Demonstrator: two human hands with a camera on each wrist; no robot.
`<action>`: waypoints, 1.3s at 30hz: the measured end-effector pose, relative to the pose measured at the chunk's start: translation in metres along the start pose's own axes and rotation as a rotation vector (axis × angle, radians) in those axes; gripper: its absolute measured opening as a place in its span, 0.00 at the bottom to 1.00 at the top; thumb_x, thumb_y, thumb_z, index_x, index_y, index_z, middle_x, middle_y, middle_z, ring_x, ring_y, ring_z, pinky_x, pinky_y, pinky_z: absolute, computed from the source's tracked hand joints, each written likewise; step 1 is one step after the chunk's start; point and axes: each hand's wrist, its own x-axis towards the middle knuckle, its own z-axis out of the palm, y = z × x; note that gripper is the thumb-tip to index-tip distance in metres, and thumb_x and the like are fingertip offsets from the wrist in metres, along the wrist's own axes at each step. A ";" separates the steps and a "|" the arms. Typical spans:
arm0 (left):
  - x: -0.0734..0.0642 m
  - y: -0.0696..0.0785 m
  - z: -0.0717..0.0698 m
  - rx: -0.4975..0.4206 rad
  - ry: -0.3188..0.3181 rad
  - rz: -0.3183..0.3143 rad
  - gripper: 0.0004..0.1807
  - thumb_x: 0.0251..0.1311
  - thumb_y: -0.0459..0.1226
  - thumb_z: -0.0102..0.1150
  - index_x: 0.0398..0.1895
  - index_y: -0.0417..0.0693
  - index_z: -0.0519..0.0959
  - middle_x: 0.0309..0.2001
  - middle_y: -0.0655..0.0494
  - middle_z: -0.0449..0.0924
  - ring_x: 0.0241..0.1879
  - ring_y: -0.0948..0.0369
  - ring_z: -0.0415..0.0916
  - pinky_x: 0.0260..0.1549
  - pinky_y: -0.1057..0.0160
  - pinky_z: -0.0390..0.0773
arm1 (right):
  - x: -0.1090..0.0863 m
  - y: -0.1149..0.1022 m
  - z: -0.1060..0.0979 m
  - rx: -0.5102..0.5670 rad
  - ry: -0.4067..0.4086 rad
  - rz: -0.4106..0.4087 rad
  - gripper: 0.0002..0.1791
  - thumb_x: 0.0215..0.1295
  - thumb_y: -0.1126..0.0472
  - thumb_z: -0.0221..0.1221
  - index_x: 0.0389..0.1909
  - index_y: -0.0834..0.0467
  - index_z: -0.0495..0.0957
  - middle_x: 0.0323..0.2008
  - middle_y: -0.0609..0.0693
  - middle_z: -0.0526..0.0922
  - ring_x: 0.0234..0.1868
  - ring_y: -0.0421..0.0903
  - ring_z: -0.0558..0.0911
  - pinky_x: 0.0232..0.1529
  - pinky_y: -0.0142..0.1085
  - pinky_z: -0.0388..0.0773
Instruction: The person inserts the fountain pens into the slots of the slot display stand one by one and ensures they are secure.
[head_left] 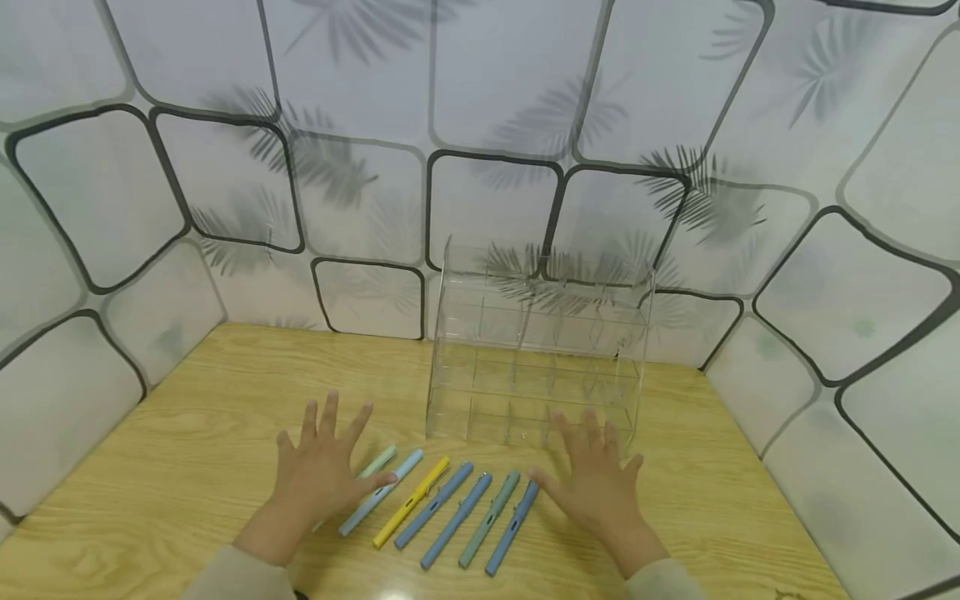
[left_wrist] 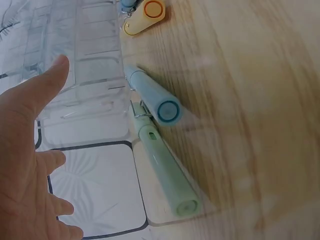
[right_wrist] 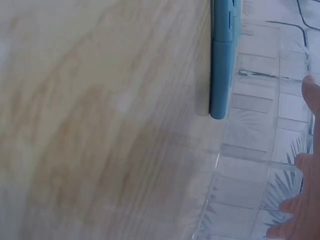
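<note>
Left hand (head_left: 322, 471) and right hand (head_left: 597, 481) were apart, fingers spread, holding nothing. Seven slim, coloured, capped pens (head_left: 458, 521) lay before the clear plastic tiered rack (head_left: 491, 422). Likely light, stiff, slick; mid-barrel looked the best pinch. Rack edges read poorly.

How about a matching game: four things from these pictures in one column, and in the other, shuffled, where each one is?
Things:
1. Yellow pen
2. Rack
3. Right hand
4. Pale green pen

Places:
A. Near the right end of the row of pens, fingers spread
B. At the left end of the row
C. Third from the left in the row
D. Standing beyond the row

Pairs: 1-C, 2-D, 3-A, 4-B
</note>
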 end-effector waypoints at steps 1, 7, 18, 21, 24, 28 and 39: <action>0.000 0.000 -0.001 0.000 0.002 -0.001 0.54 0.46 0.72 0.54 0.73 0.54 0.56 0.72 0.32 0.40 0.68 0.31 0.37 0.53 0.21 0.42 | 0.001 0.002 0.000 -0.004 0.004 0.001 0.49 0.57 0.26 0.51 0.74 0.46 0.51 0.72 0.65 0.47 0.69 0.72 0.45 0.49 0.80 0.38; 0.001 -0.004 -0.006 -0.002 0.003 0.007 0.55 0.46 0.73 0.51 0.74 0.54 0.55 0.72 0.31 0.40 0.68 0.31 0.39 0.52 0.21 0.44 | 0.006 0.012 -0.009 -0.024 0.045 -0.005 0.49 0.58 0.24 0.46 0.75 0.44 0.47 0.72 0.64 0.47 0.69 0.70 0.47 0.50 0.80 0.42; 0.004 -0.016 -0.012 -0.024 0.008 0.016 0.54 0.48 0.71 0.55 0.74 0.53 0.54 0.71 0.33 0.46 0.67 0.32 0.46 0.51 0.22 0.52 | 0.012 0.037 -0.034 0.056 0.119 0.034 0.49 0.58 0.28 0.52 0.74 0.49 0.48 0.70 0.66 0.49 0.67 0.69 0.51 0.51 0.79 0.45; 0.003 -0.018 -0.014 -0.053 0.017 0.024 0.54 0.47 0.69 0.58 0.73 0.51 0.56 0.70 0.33 0.50 0.65 0.32 0.51 0.49 0.23 0.57 | 0.013 0.045 -0.038 0.060 0.127 0.053 0.50 0.59 0.27 0.51 0.74 0.50 0.47 0.70 0.67 0.49 0.65 0.72 0.53 0.51 0.79 0.47; 0.001 -0.020 -0.014 -0.085 0.021 0.041 0.54 0.46 0.67 0.61 0.72 0.49 0.58 0.68 0.31 0.55 0.61 0.31 0.57 0.45 0.25 0.64 | 0.013 0.052 -0.042 0.061 0.161 0.059 0.49 0.60 0.29 0.52 0.73 0.53 0.49 0.69 0.68 0.52 0.63 0.74 0.57 0.50 0.77 0.53; 0.001 -0.025 -0.010 -0.136 0.018 0.064 0.54 0.45 0.66 0.64 0.71 0.45 0.60 0.64 0.30 0.61 0.56 0.30 0.64 0.39 0.28 0.70 | 0.014 0.061 -0.045 0.081 0.226 0.053 0.48 0.61 0.34 0.56 0.72 0.58 0.51 0.66 0.70 0.57 0.59 0.74 0.62 0.45 0.74 0.62; 0.004 -0.034 0.002 -0.472 -0.116 0.041 0.52 0.46 0.54 0.72 0.70 0.40 0.60 0.64 0.33 0.64 0.58 0.34 0.64 0.49 0.34 0.70 | 0.025 0.086 -0.047 0.290 0.167 0.108 0.52 0.63 0.38 0.57 0.73 0.66 0.44 0.65 0.75 0.55 0.61 0.74 0.59 0.54 0.68 0.61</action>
